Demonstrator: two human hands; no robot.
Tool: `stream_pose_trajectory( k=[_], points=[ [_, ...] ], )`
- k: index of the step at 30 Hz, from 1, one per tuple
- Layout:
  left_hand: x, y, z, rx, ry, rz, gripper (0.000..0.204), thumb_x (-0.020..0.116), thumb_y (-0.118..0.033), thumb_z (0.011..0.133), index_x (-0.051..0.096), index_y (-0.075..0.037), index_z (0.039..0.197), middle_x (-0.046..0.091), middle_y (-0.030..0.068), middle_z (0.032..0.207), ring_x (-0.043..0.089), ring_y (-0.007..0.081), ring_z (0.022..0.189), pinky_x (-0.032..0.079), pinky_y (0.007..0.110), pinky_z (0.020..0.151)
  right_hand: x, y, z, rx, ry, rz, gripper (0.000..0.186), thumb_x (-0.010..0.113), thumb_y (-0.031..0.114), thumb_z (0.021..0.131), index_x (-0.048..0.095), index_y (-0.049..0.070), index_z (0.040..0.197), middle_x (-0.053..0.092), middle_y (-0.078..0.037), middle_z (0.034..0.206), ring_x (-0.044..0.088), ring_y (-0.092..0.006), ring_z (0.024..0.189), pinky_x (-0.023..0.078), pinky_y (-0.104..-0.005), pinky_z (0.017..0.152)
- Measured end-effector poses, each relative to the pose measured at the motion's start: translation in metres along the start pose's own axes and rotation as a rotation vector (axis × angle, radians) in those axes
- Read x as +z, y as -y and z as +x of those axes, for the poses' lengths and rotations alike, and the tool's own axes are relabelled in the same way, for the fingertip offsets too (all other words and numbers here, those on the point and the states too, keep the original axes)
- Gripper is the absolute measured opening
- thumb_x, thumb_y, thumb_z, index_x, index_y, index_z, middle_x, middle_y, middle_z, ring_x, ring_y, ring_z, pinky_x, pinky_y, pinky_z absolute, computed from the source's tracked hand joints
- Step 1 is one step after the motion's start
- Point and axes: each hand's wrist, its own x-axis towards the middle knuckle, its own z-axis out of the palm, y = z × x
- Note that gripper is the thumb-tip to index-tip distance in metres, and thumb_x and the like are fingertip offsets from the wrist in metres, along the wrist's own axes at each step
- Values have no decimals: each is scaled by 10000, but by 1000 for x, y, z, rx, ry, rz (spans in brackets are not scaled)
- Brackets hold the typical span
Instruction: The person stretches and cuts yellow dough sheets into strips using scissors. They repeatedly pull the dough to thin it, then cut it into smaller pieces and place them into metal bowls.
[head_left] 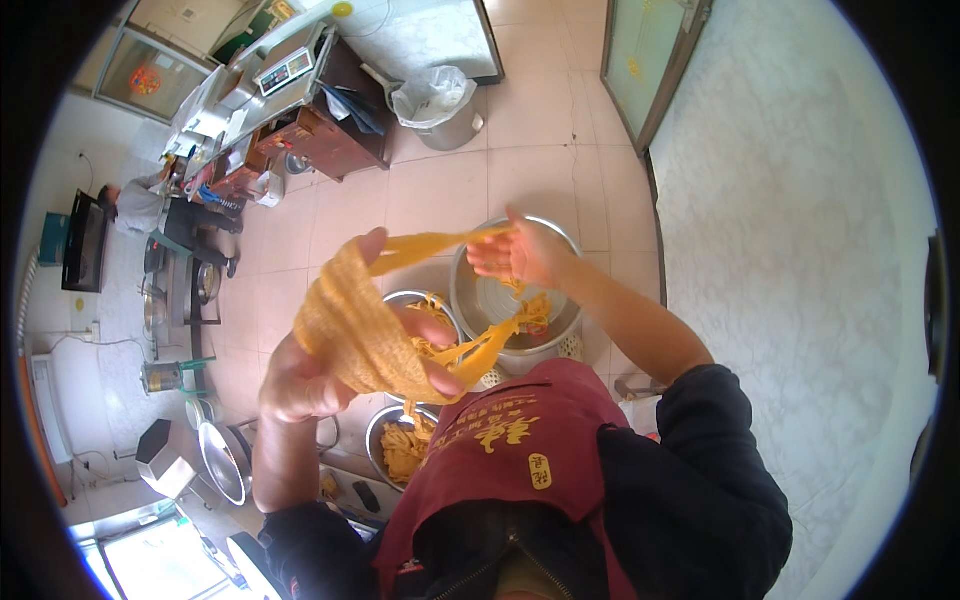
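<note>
My left hand [300,375] is raised, with broad yellow strips [360,325] wound round its fingers. The strips look soft and flat; what food they are I cannot tell. One strip [425,245] stretches across to my right hand [520,250], where it meets the gap between thumb and fingers. More strands [490,350] hang from the left hand toward the large metal basin [572,320], which is below my right hand and holds a tangle of the strips. A smaller metal bowl [400,293] is partly hidden behind my left hand. A third bowl [372,440] by my apron also holds strips.
A lined grey bin [450,130] stands beside a dark red cabinet [320,150] bearing a scale [288,70]. At the far left a person [150,208] bends near a counter. A pale wall [780,230] rises on the right, next to a door [650,70].
</note>
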Motion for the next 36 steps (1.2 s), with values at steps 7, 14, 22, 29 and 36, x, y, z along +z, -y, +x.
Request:
stream_pose_trajectory(
  k=[7, 14, 22, 29, 36],
  points=[
    [-68, 89, 18, -292, -408, -336, 643, 610, -298, 973, 412, 88, 1448, 632, 209, 1203, 714, 291, 964, 608, 368, 884, -172, -88, -34, -51, -282, -704, 507, 545, 467, 1039, 631, -20, 1149, 724, -215, 1127, 738, -325, 1004, 594, -433, 891],
    [-137, 169, 27, 18, -411, -352, 477, 619, -279, 974, 520, 12, 1338, 615, 125, 1255, 562, 278, 1274, 351, 455, 1192, -271, -172, -134, 401, -356, -1636, 789, 591, 710, 892, 689, -37, 1124, 709, -292, 1148, 661, -439, 1148, 530, -476, 979],
    [-201, 280, 5, 0, -619, -560, 670, 729, -283, 920, 437, -69, 1484, 574, 101, 1342, 530, 300, 1303, 398, 485, 1156, -304, -218, -164, 508, -340, -1674, 611, 574, 510, 990, 535, -57, 1214, 680, -328, 1167, 656, -451, 1151, 528, -510, 950],
    [-236, 297, -31, 21, -657, -651, 776, 679, -135, 892, 330, -193, 1583, 547, 191, 1453, 561, 395, 1322, 448, 544, 1128, -275, -240, -202, 362, -126, -1192, 259, 454, 228, 1041, 581, 33, 1155, 684, -290, 1140, 661, -463, 1101, 521, -492, 938],
    [-312, 349, -70, -29, -712, -426, 893, 600, 141, 829, 257, -104, 1617, 653, 155, 1210, 638, 332, 1223, 497, 448, 1069, -253, -340, -27, 323, -95, -1496, 377, 623, 308, 953, 650, 10, 1182, 678, -247, 1157, 644, -400, 1143, 522, -496, 949]
  ],
)
